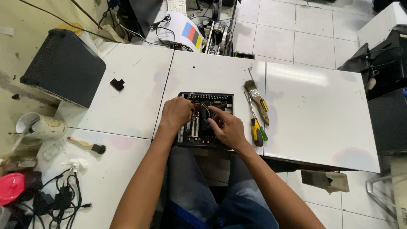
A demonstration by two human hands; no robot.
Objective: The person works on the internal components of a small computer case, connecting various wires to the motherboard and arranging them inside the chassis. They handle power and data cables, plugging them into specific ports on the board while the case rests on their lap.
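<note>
White surface (318, 110) fills mid-frame. Black perforated case panel (63, 68) sits upper left. Open small black computer chassis (205, 119) sits at centre, near edge of surface, board and cables exposed. Left hand (176, 113) is curled over chassis's left side, fingers down among wires; can't tell what it grips. Right hand (227, 127) rests on chassis's right side, fingers bent inside, grip unclear. Paintbrush (257, 99) and yellow-handled screwdriver (255, 127) lie just right of chassis. Small brush (87, 145) lies lower left.

Left hand (176, 112) curled, right hand (229, 127) seemingly pinching.
</note>
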